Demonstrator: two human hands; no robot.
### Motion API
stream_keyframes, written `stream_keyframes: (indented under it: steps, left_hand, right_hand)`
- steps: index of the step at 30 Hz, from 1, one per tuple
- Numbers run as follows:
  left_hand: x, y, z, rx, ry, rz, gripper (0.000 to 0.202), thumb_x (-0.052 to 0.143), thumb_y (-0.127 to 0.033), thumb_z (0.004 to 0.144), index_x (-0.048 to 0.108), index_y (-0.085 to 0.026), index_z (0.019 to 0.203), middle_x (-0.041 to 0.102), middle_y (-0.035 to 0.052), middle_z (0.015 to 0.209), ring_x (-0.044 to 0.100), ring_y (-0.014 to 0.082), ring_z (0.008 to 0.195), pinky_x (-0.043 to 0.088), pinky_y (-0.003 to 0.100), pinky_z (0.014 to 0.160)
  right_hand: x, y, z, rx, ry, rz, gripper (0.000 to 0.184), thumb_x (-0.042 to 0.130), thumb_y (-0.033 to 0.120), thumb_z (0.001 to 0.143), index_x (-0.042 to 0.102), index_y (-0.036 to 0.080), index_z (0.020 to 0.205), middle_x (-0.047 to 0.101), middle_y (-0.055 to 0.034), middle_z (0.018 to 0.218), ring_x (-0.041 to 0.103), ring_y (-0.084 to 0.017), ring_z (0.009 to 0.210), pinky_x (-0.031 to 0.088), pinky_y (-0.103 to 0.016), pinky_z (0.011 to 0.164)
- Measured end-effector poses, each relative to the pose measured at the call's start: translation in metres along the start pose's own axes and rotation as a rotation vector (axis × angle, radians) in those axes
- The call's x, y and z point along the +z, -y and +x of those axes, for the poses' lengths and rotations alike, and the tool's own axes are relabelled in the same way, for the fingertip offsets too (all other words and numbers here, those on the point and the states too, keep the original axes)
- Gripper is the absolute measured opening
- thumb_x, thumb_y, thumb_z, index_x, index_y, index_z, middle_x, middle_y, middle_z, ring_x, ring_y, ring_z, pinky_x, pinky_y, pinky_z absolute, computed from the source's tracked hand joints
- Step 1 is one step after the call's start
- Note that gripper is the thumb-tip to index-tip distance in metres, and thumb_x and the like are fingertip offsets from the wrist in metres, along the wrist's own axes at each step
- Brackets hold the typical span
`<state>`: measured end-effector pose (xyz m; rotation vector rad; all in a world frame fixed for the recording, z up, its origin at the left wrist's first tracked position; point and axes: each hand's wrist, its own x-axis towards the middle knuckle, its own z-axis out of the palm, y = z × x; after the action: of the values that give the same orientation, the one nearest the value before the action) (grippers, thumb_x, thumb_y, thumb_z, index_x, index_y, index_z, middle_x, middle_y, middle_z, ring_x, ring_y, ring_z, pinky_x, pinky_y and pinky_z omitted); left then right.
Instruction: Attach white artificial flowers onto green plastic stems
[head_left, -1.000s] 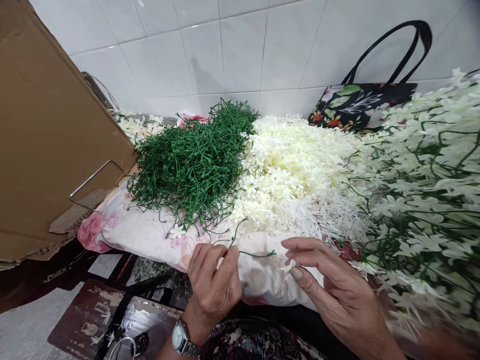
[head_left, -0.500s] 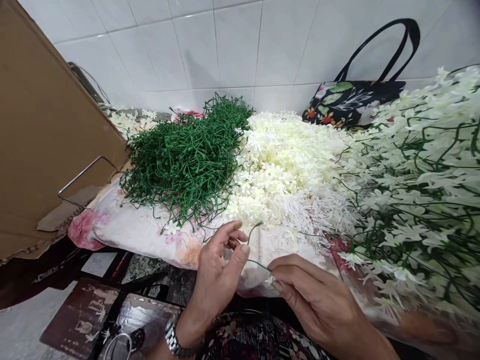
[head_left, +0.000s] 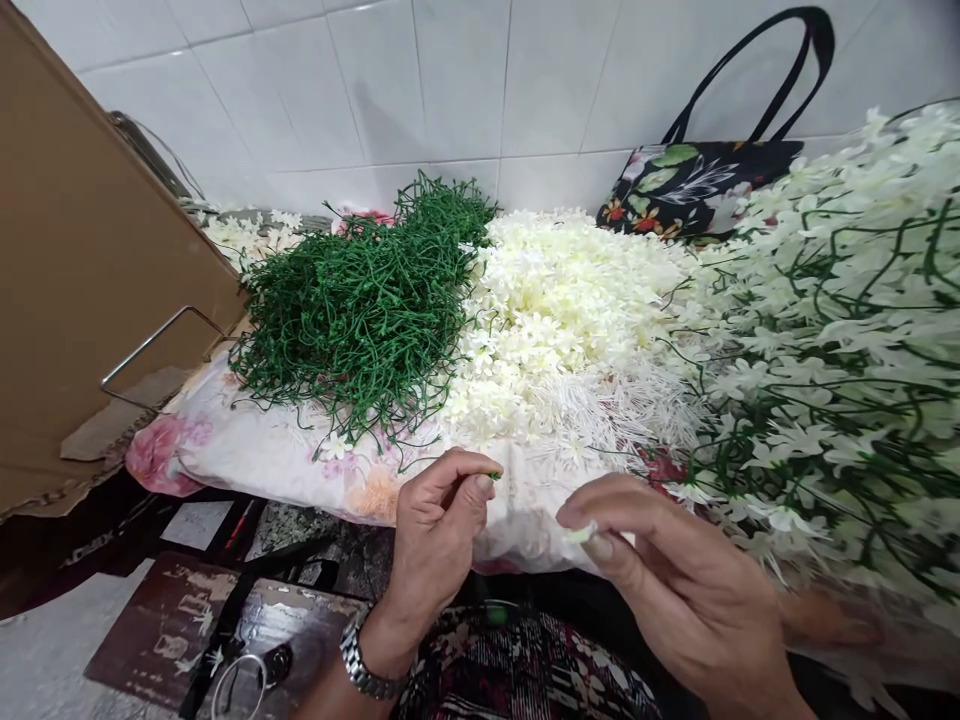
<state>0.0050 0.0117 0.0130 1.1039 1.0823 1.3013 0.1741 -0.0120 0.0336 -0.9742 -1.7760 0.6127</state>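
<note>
Head view: the left hand [head_left: 439,525] pinches the tip of a green stem [head_left: 494,474]. The right hand [head_left: 667,575] pinches a white blossom [head_left: 580,535]. Both are held just before a floral cloth [head_left: 247,455], which is heaped with a stem pile [head_left: 360,310] and a flower pile [head_left: 570,300].

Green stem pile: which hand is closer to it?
Left. The left hand sits just below the green stem pile; the right hand is farther off, lower right, by the white flower sprays.
</note>
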Motion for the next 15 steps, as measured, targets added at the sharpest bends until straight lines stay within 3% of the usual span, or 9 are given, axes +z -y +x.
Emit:
stream_keyframes:
  steps: [4, 10, 15]
  left_hand:
    - [0.000, 0.003, -0.007, 0.017, 0.095, 0.018, 0.010, 0.061, -0.023, 0.083, 0.070, -0.020, 0.079, 0.058, -0.0018, 0.069, 0.048, 0.0068, 0.060, 0.036, 0.016, 0.052]
    - [0.002, 0.005, -0.014, -0.063, 0.153, 0.016, 0.009, 0.060, -0.024, 0.082, 0.068, -0.019, 0.080, 0.058, -0.0033, 0.063, 0.046, 0.0055, 0.053, 0.036, 0.014, 0.049]
    - [0.005, 0.001, -0.012, 0.014, 0.145, 0.162, 0.010, 0.058, -0.019, 0.081, 0.065, -0.017, 0.075, 0.057, -0.0030, 0.060, 0.047, 0.0066, 0.052, 0.036, 0.015, 0.049]
  right_hand:
    - [0.006, 0.001, 0.007, 0.010, -0.005, -0.066, 0.009, 0.052, 0.011, 0.087, 0.054, 0.019, 0.086, 0.057, 0.0002, 0.073, 0.055, -0.010, 0.066, 0.043, -0.021, 0.059]
    - [0.011, 0.000, 0.008, -0.042, 0.014, -0.137, 0.009, 0.049, 0.007, 0.087, 0.052, 0.016, 0.086, 0.052, -0.0010, 0.072, 0.050, -0.010, 0.066, 0.042, -0.022, 0.059]
    - [0.008, -0.002, 0.008, -0.082, 0.066, -0.228, 0.011, 0.046, 0.007, 0.088, 0.053, 0.014, 0.083, 0.051, -0.0021, 0.070, 0.049, -0.011, 0.066, 0.040, -0.023, 0.059]
